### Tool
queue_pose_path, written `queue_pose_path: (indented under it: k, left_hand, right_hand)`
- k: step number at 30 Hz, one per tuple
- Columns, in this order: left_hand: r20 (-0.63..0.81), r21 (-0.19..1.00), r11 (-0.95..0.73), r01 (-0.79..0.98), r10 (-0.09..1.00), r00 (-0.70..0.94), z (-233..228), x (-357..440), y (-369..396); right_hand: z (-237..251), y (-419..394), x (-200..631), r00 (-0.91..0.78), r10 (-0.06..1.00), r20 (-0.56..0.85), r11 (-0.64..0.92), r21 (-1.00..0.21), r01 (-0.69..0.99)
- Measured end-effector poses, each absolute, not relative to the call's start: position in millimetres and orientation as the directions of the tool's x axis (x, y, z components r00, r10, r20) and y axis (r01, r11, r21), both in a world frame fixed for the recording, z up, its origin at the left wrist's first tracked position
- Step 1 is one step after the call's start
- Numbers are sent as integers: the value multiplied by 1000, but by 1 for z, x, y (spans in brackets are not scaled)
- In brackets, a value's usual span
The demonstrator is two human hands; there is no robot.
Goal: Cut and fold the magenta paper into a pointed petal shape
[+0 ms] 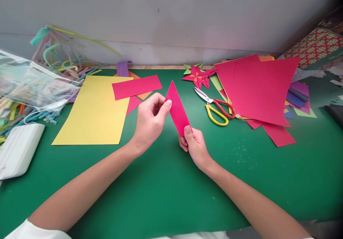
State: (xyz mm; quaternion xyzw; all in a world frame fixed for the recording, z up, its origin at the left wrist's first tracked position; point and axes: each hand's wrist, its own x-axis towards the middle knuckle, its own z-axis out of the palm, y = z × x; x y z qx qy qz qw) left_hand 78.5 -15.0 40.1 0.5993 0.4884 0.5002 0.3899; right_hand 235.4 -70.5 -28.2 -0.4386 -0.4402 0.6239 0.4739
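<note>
A folded piece of red paper [178,113], pointed at its top, is held up above the green table between my two hands. My left hand [152,119] pinches its left edge between thumb and fingers. At the lower end my right hand [194,143] grips it, thumb in front and fingers behind. To the left, a red paper strip [138,87] lies partly over a yellow sheet [92,114]. Scissors [214,106] with one red and one yellow handle lie slightly open to the right of the paper. Behind them sit red and green paper stars [197,76].
Large red sheets [257,89] are stacked at the right, with coloured scraps [299,98] beside them. Pipe cleaners [66,65], a clear plastic bag [34,78] and a white box-like object [20,151] occupy the left. A grey wall [166,21] rises behind the green table [166,192].
</note>
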Motion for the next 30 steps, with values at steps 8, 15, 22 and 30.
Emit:
queue_pose_path:
  k: [8, 15, 22, 30]
  left_hand:
    - [217, 951, -216, 219, 976, 23, 43, 78, -13]
    - [218, 956, -219, 197, 976, 28, 42, 77, -13]
    - [232, 951, -236, 198, 972, 41, 43, 75, -10]
    - [192, 943, -216, 254, 974, 117, 36, 80, -15]
  right_hand:
    - [-28, -70, 233, -121, 983, -138, -162, -963, -214]
    - [-33, -70, 236, -126, 980, -156, -184, -947, -262]
    - [-30, -71, 240, -230, 971, -59, -113, -967, -228]
    - [-22, -71, 239, -267, 954, -137, -181, -972, -152]
